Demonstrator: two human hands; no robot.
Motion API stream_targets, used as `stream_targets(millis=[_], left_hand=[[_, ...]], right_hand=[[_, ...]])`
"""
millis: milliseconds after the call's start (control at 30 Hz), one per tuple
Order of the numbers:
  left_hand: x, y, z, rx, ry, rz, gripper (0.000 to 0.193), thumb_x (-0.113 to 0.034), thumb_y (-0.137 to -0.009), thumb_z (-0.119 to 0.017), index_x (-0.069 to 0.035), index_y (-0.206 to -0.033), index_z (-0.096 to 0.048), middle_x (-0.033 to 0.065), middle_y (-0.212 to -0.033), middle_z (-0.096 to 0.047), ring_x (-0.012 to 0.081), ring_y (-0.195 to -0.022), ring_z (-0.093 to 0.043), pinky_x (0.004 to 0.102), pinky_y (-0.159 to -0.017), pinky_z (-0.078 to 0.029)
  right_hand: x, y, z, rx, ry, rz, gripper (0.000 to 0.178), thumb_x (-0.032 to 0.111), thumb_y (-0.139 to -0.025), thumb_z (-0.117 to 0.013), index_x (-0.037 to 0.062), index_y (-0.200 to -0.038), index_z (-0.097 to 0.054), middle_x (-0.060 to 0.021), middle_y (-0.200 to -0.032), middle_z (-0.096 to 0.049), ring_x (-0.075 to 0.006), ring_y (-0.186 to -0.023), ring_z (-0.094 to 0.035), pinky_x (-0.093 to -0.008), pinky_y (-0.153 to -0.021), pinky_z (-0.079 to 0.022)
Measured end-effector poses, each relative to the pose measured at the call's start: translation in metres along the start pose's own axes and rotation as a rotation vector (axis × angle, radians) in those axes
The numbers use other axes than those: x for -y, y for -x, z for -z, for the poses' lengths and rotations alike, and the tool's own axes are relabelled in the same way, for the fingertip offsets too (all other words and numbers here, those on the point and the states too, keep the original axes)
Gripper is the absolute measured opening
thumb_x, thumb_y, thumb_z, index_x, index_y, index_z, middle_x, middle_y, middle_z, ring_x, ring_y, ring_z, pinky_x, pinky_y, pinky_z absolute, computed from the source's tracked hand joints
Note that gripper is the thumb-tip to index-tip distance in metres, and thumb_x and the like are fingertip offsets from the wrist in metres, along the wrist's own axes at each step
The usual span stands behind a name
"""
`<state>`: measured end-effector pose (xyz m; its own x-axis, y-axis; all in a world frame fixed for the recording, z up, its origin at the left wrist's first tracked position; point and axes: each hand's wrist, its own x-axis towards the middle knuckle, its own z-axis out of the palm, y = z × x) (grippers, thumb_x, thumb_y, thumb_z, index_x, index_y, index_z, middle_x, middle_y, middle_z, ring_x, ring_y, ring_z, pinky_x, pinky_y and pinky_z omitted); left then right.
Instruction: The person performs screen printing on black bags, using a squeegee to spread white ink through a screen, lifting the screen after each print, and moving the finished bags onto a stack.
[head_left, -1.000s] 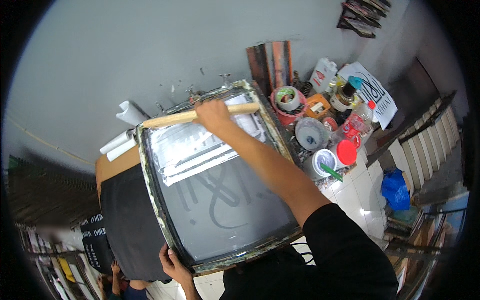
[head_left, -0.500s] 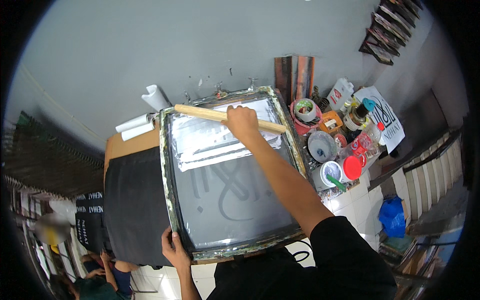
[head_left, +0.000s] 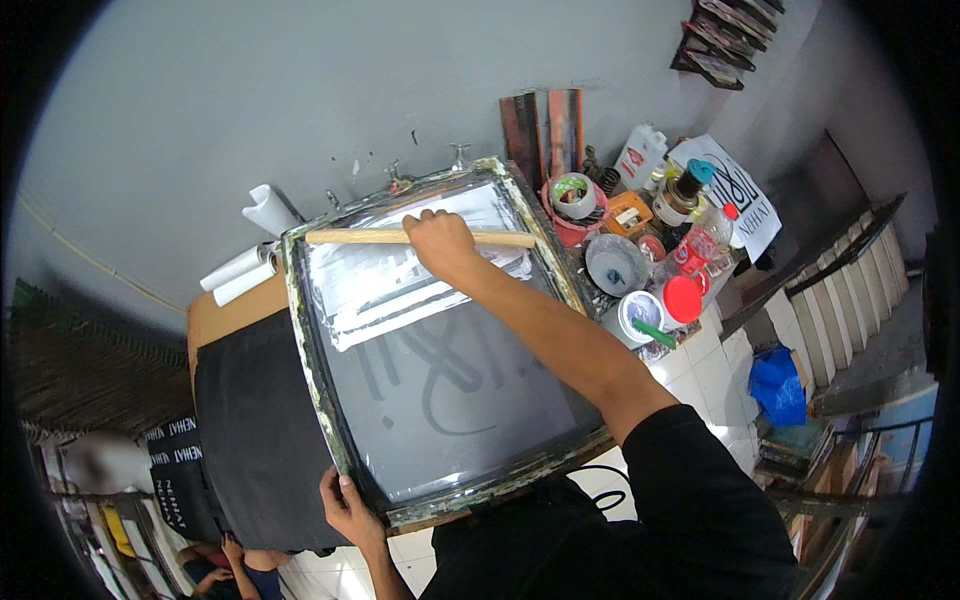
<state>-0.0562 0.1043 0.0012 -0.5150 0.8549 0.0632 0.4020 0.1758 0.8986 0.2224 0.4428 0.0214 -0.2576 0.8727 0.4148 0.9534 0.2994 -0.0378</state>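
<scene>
A screen printing frame (head_left: 312,360) with paint-stained edges lies tilted in front of me. Its grey mesh (head_left: 450,400) carries a looping, dark line design in the nearer half. White ink (head_left: 385,318) is smeared across the far half. My right hand (head_left: 440,243) grips the wooden handle of a squeegee (head_left: 345,237) from above, over that ink; the blade beneath is not visible. The handle spans most of the frame's width. At the near left corner, my left hand (head_left: 352,510) holds the frame's edge, thumb on the rim, its other fingers partly hidden.
Left of the frame lies a black sheet (head_left: 255,430) on a brown board, with white rolls (head_left: 240,275) behind. On the right stand a bowl (head_left: 615,262), an ink tub (head_left: 640,316) with a green handle, bottles (head_left: 700,240) and a red lid (head_left: 682,298). Another person (head_left: 235,570) sits lower left.
The whole view has turned and shifted, so frame and containers appear further left. The squeegee handle now looks nearly level instead of sloping down to the right. Both hands keep their hold.
</scene>
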Motion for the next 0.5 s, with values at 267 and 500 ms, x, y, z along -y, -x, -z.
stream_targets(millis=[267,500], left_hand=[[0.003,0.001,0.002,0.009,0.018,-0.01,0.039,-0.028,-0.104,-0.059,0.008,-0.12,-0.063,0.014,-0.106,-0.069,0.0197,-0.097,-0.061,0.0335,-0.09,-0.048],[0.004,0.001,0.006,-0.032,0.04,0.005,0.037,-0.025,-0.103,-0.06,0.009,-0.119,-0.064,0.0181,-0.108,-0.071,0.0242,-0.099,-0.065,0.0379,-0.093,-0.051]], right_hand=[[-0.006,-0.003,-0.007,0.022,-0.012,-0.061,0.022,0.019,-0.082,-0.072,0.0053,-0.099,-0.069,-0.0154,-0.085,-0.071,-0.0313,-0.076,-0.073,-0.0431,-0.066,-0.058],[-0.012,-0.009,0.039,0.339,-0.047,-0.139,0.045,0.044,-0.087,-0.075,0.0076,-0.112,-0.071,-0.0159,-0.096,-0.075,-0.035,-0.093,-0.073,-0.0479,-0.081,-0.057]])
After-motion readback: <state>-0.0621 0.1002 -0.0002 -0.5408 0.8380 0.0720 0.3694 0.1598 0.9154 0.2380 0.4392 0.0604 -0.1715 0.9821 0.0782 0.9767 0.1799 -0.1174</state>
